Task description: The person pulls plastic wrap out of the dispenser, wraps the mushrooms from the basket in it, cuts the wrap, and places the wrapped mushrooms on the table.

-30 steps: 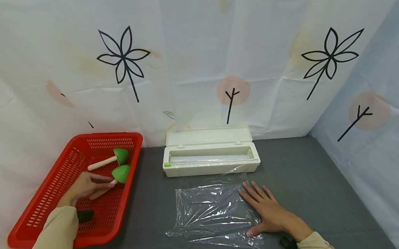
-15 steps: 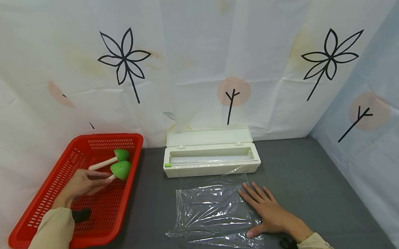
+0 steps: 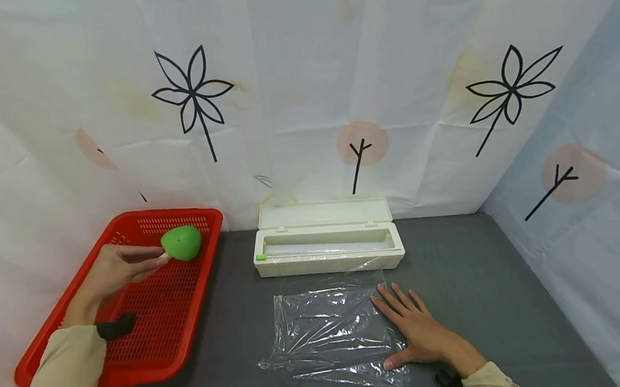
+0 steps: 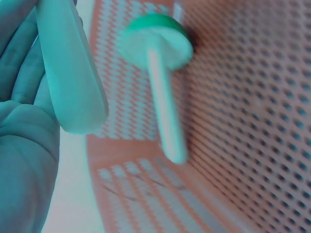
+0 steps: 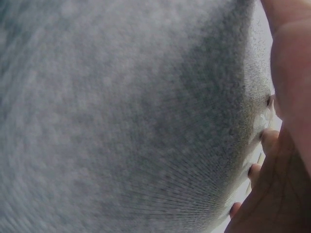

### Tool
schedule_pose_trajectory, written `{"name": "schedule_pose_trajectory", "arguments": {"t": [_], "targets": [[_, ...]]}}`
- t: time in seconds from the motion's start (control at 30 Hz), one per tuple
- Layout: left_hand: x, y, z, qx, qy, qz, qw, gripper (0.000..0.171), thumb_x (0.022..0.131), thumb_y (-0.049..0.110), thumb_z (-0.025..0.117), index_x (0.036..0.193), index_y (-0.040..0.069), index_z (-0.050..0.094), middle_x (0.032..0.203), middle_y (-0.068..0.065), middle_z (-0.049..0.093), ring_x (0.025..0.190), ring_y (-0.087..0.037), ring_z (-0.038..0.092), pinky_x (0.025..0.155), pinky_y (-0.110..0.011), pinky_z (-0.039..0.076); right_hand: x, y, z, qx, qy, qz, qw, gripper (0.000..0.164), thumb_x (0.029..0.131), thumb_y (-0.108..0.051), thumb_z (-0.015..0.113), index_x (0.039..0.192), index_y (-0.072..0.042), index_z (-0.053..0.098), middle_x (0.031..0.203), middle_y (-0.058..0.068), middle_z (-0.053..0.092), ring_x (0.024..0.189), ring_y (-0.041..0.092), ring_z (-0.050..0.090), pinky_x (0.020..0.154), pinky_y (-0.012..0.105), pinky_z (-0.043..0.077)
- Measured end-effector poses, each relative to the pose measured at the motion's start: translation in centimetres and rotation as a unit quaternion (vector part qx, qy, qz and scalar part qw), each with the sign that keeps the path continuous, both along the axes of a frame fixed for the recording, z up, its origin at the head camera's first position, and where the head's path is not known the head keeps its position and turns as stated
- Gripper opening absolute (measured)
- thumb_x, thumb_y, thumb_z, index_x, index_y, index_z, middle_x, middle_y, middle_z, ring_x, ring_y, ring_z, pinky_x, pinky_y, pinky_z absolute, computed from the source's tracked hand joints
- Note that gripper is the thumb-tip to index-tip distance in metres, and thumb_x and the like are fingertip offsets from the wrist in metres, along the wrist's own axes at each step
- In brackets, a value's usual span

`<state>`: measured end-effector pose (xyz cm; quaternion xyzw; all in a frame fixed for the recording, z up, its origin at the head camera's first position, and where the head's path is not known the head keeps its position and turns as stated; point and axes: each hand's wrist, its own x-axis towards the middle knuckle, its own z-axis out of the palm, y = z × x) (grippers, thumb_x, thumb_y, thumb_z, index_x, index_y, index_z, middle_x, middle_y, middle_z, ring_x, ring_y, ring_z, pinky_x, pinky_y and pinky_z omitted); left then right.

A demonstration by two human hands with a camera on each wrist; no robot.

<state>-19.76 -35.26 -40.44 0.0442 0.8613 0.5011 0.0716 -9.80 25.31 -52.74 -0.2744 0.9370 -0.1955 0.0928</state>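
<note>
My left hand pinches a toy mushroom by its pale stem, up above the basket. The green cap of this held mushroom faces right, and its thick stem end shows close up in the left wrist view. A second green-capped mushroom lies inside the red plastic basket; in the head view the raised one hides it. With fingers spread, my right hand rests flat on the right edge of a clear sheet of cling film on the dark grey tabletop.
A white cling film dispenser stands at the back with its lid up, a roll inside and a green slider at its left end. The film runs from it toward the front. A printed white cloth hangs behind the table.
My left hand has lifted the mushroom up from the basket floor, moving slightly away from me. The other mushroom is now covered in the head view. My right hand and the film stay put.
</note>
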Motion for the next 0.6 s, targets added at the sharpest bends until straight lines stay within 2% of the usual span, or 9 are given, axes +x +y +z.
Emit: {"name": "schedule_pose_trajectory", "arguments": {"t": [0.13,0.3,0.37,0.4,0.5,0.6], "targets": [[0.3,2.2,1.4,-0.009,0.063,-0.025,0.9976,0.043,0.091,0.019,0.079,0.124,-0.007,0.069,0.099,-0.004,0.078,0.088,-0.012,0.074,0.074,-0.027,0.059,0.0,0.0,0.0,-0.002,0.000,0.001,1.000,0.126,0.066,-0.081,0.072,0.161,-0.011,0.027,0.167,0.017,0.016,0.150,0.049,0.010,0.112,0.070,0.005],[1.0,6.0,2.7,0.039,0.132,-0.071,0.9879,0.029,0.087,0.001,0.080,0.114,-0.005,0.075,0.097,-0.008,0.078,0.088,-0.016,0.075,0.074,-0.029,0.059,0.0,0.0,0.1,-0.001,0.003,0.001,1.000,0.126,0.066,-0.081,0.072,0.161,-0.011,0.027,0.167,0.018,0.016,0.150,0.049,0.010,0.112,0.071,0.006],[1.4,7.6,2.9,0.048,0.153,-0.095,0.9825,0.027,0.084,-0.003,0.080,0.111,-0.003,0.076,0.096,-0.008,0.078,0.086,-0.017,0.075,0.073,-0.029,0.059,0.0,0.0,0.1,0.002,0.001,0.001,1.000,0.127,0.066,-0.082,0.071,0.161,-0.011,0.026,0.167,0.018,0.016,0.150,0.049,0.010,0.112,0.071,0.006],[1.7,8.4,3.0,0.050,0.164,-0.103,0.9798,0.027,0.082,-0.004,0.081,0.109,-0.002,0.078,0.094,-0.007,0.078,0.083,-0.015,0.073,0.077,-0.023,0.056,0.0,0.0,0.1,0.003,0.000,0.001,1.000,0.127,0.066,-0.082,0.071,0.162,-0.011,0.026,0.167,0.018,0.016,0.151,0.049,0.010,0.112,0.071,0.006],[2.5,11.0,2.8,0.041,0.190,-0.129,0.9725,0.028,0.079,-0.002,0.084,0.106,0.004,0.080,0.092,-0.003,0.078,0.078,-0.013,0.069,0.071,-0.023,0.055,0.0,-0.1,0.2,0.003,-0.006,-0.001,1.000,0.127,0.066,-0.081,0.072,0.162,-0.011,0.026,0.168,0.017,0.015,0.151,0.048,0.009,0.112,0.070,0.005],[3.4,13.5,2.2,0.070,0.194,-0.153,0.9665,0.029,0.077,-0.004,0.085,0.104,0.005,0.081,0.092,-0.002,0.078,0.079,-0.013,0.071,0.072,-0.023,0.055,0.0,-0.1,0.3,0.004,-0.010,-0.003,1.000,0.126,0.066,-0.080,0.073,0.162,-0.012,0.026,0.168,0.017,0.015,0.151,0.048,0.009,0.112,0.070,0.005]]}}
